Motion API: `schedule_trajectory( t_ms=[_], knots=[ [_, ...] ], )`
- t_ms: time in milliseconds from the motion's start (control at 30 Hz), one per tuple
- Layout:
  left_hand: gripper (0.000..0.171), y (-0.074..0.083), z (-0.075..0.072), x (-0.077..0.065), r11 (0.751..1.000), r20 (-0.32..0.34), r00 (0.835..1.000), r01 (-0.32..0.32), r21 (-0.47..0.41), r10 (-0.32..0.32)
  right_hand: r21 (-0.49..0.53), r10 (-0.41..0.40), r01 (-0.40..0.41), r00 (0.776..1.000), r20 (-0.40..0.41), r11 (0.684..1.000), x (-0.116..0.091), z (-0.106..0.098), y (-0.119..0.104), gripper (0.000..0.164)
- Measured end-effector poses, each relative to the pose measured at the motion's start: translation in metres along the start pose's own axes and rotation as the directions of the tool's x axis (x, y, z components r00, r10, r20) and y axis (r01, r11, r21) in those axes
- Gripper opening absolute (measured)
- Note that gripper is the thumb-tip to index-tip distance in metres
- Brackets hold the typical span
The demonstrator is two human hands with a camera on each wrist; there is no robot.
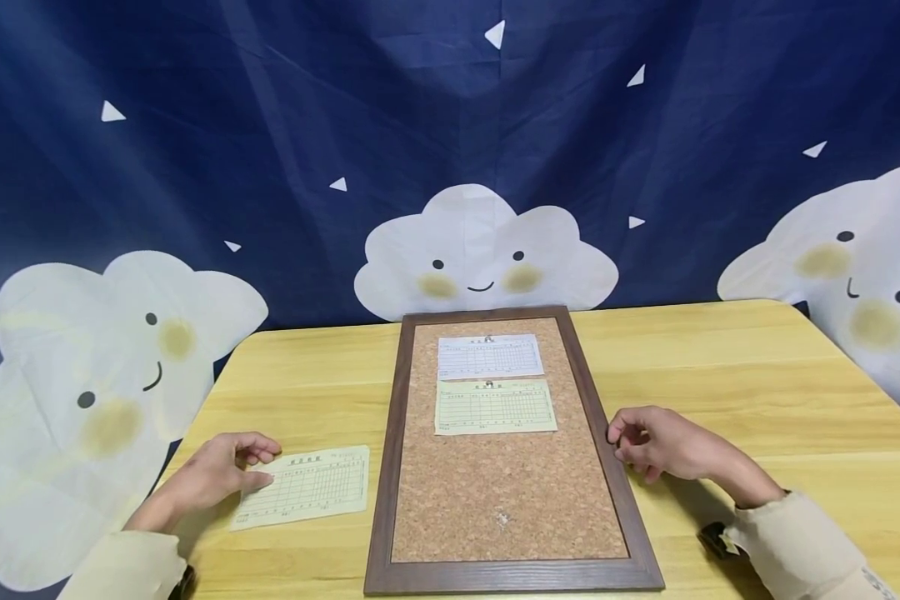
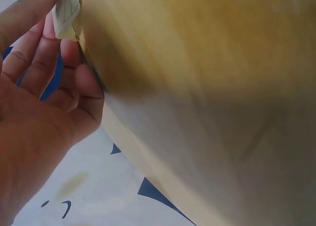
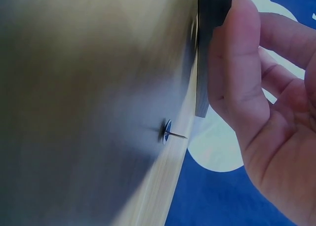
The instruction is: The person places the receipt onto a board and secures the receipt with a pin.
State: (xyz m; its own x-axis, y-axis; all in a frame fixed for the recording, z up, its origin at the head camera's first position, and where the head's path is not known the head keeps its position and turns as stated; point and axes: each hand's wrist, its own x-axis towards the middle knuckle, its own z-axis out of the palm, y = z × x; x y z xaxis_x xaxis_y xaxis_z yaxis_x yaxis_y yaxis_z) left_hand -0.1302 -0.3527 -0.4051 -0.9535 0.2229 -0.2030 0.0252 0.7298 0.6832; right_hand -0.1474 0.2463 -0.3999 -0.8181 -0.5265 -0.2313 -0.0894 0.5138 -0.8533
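Navy backdrop (image 1: pixel 450 108) with smiling clouds (image 1: pixel 487 237) hangs behind the wooden tabletop (image 1: pixel 727 375), where I work with a cork board (image 1: pixel 450 492) lying in front of me. I judge that I'm at the step of taking up one more loose slip (image 1: pixel 318 487), since a bluish-white slip (image 1: pixel 487 362) and a pale green slip (image 1: pixel 495 412) are already fixed at the board's twelve o'clock, one just below the other, each with a small silvery fastener at its top.

My left grip (image 1: pixel 221 471) pinches the loose slip by its nine o'clock end, thumb on top. My right grip (image 1: pixel 667 442) is at the board's three o'clock, fingers loosely bent beside the dark frame (image 1: pixel 513 577), holding nothing that I can see; whether a fingertip touches the wood, I can't tell. On the right wrist view a tack (image 3: pixel 169 132) sits on the tabletop near that grip, toward its eight o'clock, flat on its head with the point up.

To my mind, the next move calls for picking up that tack by its rim, clear of the point, and bringing the slip over to the bare cork toward six o'clock.

The slip itself lies at the board's nine o'clock, apart from the frame: pale yellow-green, thin, printed with a ruled grid under a dark heading, slightly tilted, its far end nearly flat.
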Motion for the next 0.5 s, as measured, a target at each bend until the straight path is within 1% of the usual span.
schedule_trajectory(
  t_ms=[100,267,333,400,500],
  knots=[
    [0.035,0.0004,0.0006,-0.0004,1.0,0.01,1.0,0.0,-0.017,0.0,0.0,0.001,-0.001,1.0,0.003,1.0,0.0004,-0.0002,-0.0004,0.006],
    [0.033,-0.0005,-0.0008,-0.0003,0.999,0.026,0.999,-0.022,-0.045,0.024,0.023,0.004,-0.004,1.0,0.018,1.0,0.0011,-0.0003,-0.0011,0.006],
    [0.032,-0.001,-0.0016,-0.0001,0.998,0.03,0.999,-0.041,-0.046,0.043,0.033,0.004,-0.005,1.0,0.023,0.999,0.0011,-0.0002,-0.0011,0.005],
    [0.032,-0.0008,-0.0017,-0.0005,0.998,0.031,0.999,-0.044,-0.052,0.045,0.037,0.004,-0.005,1.0,0.024,0.999,0.001,-0.0001,-0.001,0.005],
    [0.034,-0.001,-0.0017,-0.001,0.998,0.034,0.998,-0.055,-0.032,0.056,0.037,0.008,-0.009,1.0,0.021,0.999,0.0008,0.0003,-0.0006,0.005]
  ],
)
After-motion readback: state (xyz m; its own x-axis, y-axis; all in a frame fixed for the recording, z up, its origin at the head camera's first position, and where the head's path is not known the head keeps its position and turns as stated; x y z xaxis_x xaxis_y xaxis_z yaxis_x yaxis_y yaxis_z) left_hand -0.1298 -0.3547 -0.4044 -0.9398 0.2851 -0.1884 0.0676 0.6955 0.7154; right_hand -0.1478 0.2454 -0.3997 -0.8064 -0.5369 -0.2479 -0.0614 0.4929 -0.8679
